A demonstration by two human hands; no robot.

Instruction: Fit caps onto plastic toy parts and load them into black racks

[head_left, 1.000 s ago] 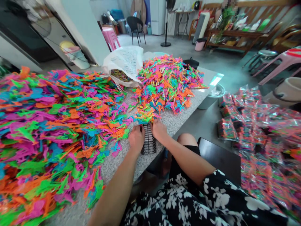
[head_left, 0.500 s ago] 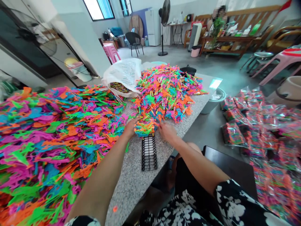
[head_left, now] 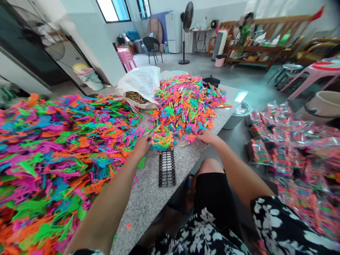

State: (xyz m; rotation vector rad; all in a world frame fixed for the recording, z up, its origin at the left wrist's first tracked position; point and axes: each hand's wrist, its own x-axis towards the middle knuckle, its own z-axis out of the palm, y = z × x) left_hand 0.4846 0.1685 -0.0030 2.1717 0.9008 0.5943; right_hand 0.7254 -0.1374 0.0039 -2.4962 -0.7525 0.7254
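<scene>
A black wire rack (head_left: 167, 170) lies on the speckled stone table, with a row of bright small plastic toys (head_left: 162, 141) packed at its far end. My left hand (head_left: 143, 144) is closed in a pinch at the left side of that row; what its fingers hold is too small to make out. To the right of the rack, my right hand (head_left: 207, 137) pinches a pink-orange plastic toy (head_left: 191, 138) low over the table. Beyond both hands rises a heap of mixed plastic toys (head_left: 183, 102), some with gold-coloured parts.
Loose plastic pieces (head_left: 66, 152) form a large pile on the left. A white sack (head_left: 142, 83) leans open behind it. On the right, filled clear bags (head_left: 265, 141) cover the floor near a bucket (head_left: 237, 117). A person (head_left: 245, 23) is at the far bench.
My right hand has moved right, away from the rack, and a pink-orange toy shows at its fingertips. My left hand has shifted slightly left and nearer to me.
</scene>
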